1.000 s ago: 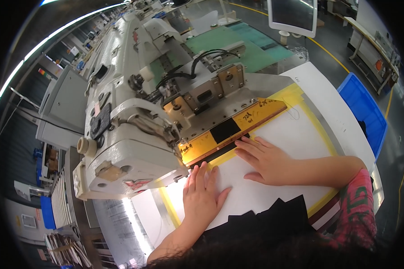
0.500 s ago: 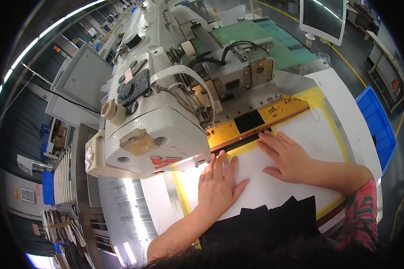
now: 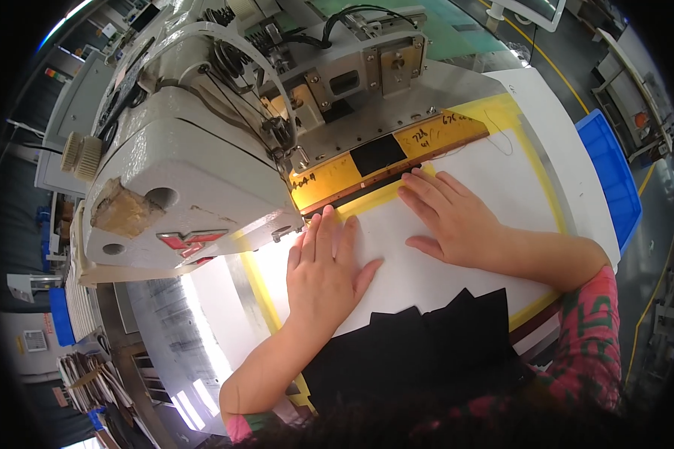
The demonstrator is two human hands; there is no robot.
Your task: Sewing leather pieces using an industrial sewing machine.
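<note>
A narrow black fabric strip (image 3: 380,186) lies along the lower edge of a yellow clamp plate (image 3: 434,142) with a black patch on it. My left hand (image 3: 323,277) is spread flat on the white work surface (image 3: 386,288), its fingertips at the strip's left end, close under the sewing machine head (image 3: 202,168). Farther right, my right hand (image 3: 457,221) rests with its fingers stretched out and their tips at the strip's right part. Both hands are open and grasp nothing. Several black fabric pieces (image 3: 434,340) lie overlapped on the near side, closest to me.
Yellow tape (image 3: 535,168) borders the white surface. Behind the clamp stands a metal carriage (image 3: 386,71) with black cables. A blue bin (image 3: 610,179) is beyond the right edge of the table. Loose thread (image 3: 505,133) trails near the plate's right end.
My view has shifted, so the machine, clamp and hands all appear higher and farther left. Both hands keep about the same places along the black strip.
</note>
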